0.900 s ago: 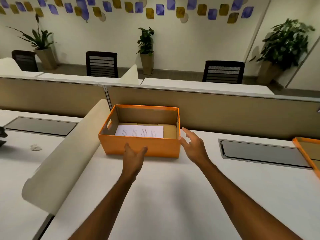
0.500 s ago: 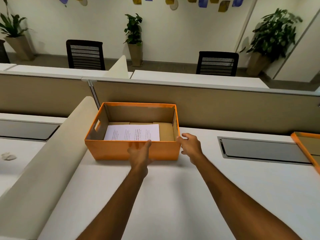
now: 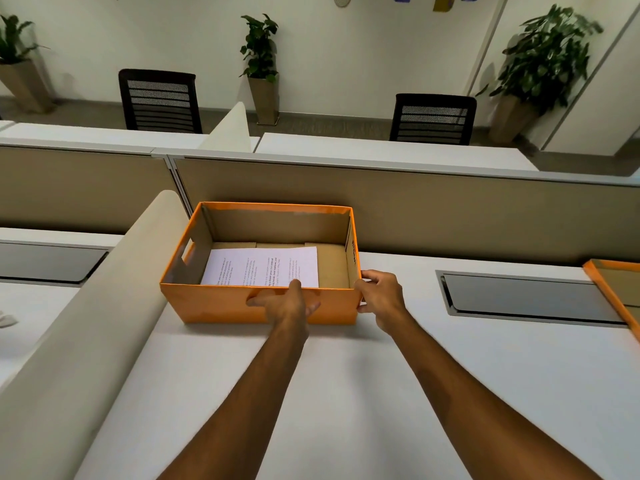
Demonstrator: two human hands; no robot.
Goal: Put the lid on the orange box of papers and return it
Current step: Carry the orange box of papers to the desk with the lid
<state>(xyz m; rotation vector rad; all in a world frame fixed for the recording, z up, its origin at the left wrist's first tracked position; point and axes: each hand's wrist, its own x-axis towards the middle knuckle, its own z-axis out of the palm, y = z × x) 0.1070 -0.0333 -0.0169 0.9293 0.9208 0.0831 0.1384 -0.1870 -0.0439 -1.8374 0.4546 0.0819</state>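
Observation:
The orange box (image 3: 214, 303) stands open on the white desk against the tan partition, with white printed papers (image 3: 263, 266) lying flat inside. My left hand (image 3: 287, 304) grips the box's near wall, thumb over the rim and fingers spread on the outside. My right hand (image 3: 379, 299) holds the box's near right corner. The orange lid (image 3: 613, 292) lies upside down at the desk's right edge, partly cut off by the frame.
A cream curved divider (image 3: 97, 306) runs along the box's left side. A grey cable hatch (image 3: 530, 299) is set in the desk (image 3: 346, 393) right of the box. Chairs and potted plants stand beyond the partition (image 3: 450, 209).
Both hands reached forward and closed on the box: the left on the near wall, the right on the near right corner. The view tilted down and moved closer.

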